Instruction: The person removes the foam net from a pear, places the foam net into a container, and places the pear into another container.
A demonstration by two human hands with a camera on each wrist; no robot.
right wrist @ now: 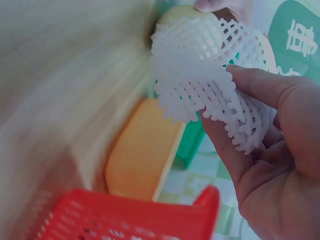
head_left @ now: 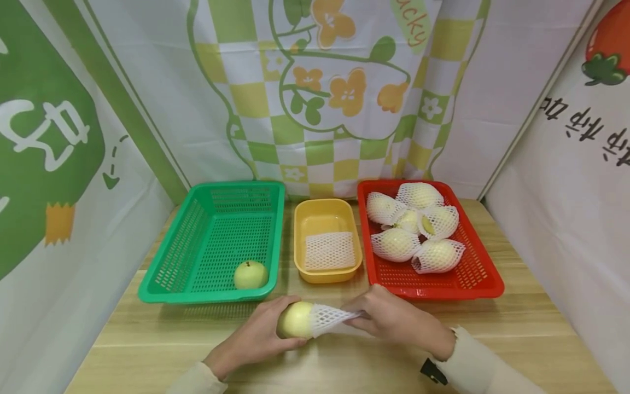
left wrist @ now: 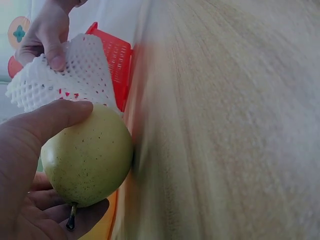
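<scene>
Above the front of the table, my left hand [head_left: 263, 331] grips a yellow-green pear [head_left: 297, 320] by its stem end. In the left wrist view the pear [left wrist: 90, 155] shows a speckled skin and a dark stem, thumb on one side and fingers on the other. A white foam net sleeve [head_left: 328, 318] covers the pear's other end. My right hand [head_left: 386, 317] pinches the loose end of that sleeve; in the right wrist view thumb and fingers hold the foam net [right wrist: 200, 80] partly over the pear.
A green basket [head_left: 211, 298] at left holds one bare pear [head_left: 250, 274]. The yellow tray [head_left: 328, 277] in the middle holds flat foam net [head_left: 330, 251]. At right, a red basket [head_left: 472, 246] contains several net-wrapped pears [head_left: 395, 244]. Printed curtains [head_left: 334, 109] stand behind.
</scene>
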